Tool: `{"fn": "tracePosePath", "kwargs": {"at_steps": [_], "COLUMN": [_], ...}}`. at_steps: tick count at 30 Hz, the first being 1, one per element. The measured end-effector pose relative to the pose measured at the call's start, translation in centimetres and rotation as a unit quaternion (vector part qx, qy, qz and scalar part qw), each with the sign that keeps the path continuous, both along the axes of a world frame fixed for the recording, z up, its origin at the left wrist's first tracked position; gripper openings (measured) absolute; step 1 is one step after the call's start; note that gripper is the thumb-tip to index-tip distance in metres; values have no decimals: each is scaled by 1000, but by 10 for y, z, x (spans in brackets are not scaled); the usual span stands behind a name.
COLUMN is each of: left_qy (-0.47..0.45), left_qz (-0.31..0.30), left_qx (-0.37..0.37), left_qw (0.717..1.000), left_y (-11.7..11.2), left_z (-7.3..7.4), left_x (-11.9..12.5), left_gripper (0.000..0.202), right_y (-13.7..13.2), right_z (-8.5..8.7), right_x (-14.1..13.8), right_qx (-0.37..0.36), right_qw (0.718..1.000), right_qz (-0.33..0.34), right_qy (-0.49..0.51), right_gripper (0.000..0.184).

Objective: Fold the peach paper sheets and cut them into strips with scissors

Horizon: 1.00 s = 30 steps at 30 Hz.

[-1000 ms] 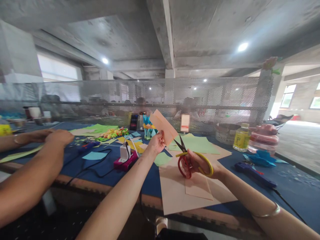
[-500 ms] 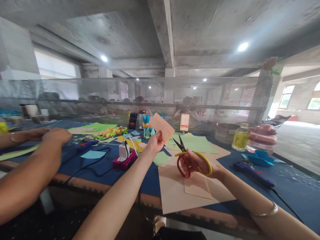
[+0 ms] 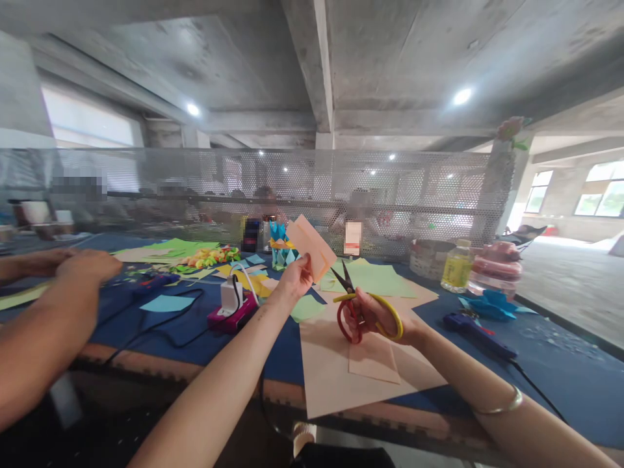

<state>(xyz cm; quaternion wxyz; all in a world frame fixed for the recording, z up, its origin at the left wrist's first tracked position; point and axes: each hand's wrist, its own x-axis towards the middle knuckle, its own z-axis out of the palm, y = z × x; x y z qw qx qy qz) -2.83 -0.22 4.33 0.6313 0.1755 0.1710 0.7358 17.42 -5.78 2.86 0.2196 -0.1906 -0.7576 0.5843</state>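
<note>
Pinched in my left hand (image 3: pixel 298 276) is a folded piece of peach paper (image 3: pixel 312 246), held up above the table. My right hand (image 3: pixel 373 311) grips scissors (image 3: pixel 347 279) with one yellow and one red handle loop. Their dark blades are parted and point up toward the peach paper, close to its lower right edge; I cannot tell whether they touch. Below my right hand lies a large peach sheet (image 3: pixel 326 383), with a smaller peach piece (image 3: pixel 374 364) on top of it. Green sheets (image 3: pixel 375 279) lie just beyond the scissors.
A co-worker's hands (image 3: pixel 73 263) are at the left. A purple power strip (image 3: pixel 231 315) with a white plug and black cables sits left of centre. At right are a blue glue gun (image 3: pixel 480 335), a blue paper flower (image 3: pixel 490 304), a yellow bottle (image 3: pixel 457 266) and a pink container (image 3: pixel 494 270).
The whole view has shifted slightly, so things sit further left. My hands keep nearly the same hold on the paper and scissors, with the blades still parted.
</note>
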Motion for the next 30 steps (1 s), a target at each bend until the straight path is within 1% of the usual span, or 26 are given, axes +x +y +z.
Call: {"fn": "tracePosePath", "kwargs": {"at_steps": [8,12,15,17,21,23,25,30], "left_qy": [54,88,109,121,153,167,186,213], "left_qz": [-11,-16,-27,-39,-73,-83,-80,-25], "left_qx": [30,71,111,142,191,205,214,214], "left_qw": [998,993,987,982,967,961,956,953], "left_y": [1,-2,-5,-9,-16,-19,-20,-17], "left_z": [-3,-3,-2,-1,0,-1,-2,-3], "left_x": [2,6,7,8,11,13,15,15], "left_gripper": [13,10,5,14,47,58,64,66], "right_y": [0,1,1,2,2,1,1,5], "right_z": [1,1,0,-1,-2,-1,-1,-3], "right_x": [1,2,1,0,0,0,-1,0], "right_qx": [4,4,8,10,2,3,6,0], "right_qw": [1000,999,999,999,999,999,999,997], "right_qz": [-7,-22,-18,-19,-26,-24,-22,-37], "right_qy": [11,23,31,37,44,44,44,65], "right_gripper": [67,67,68,68,67,68,69,71]}}
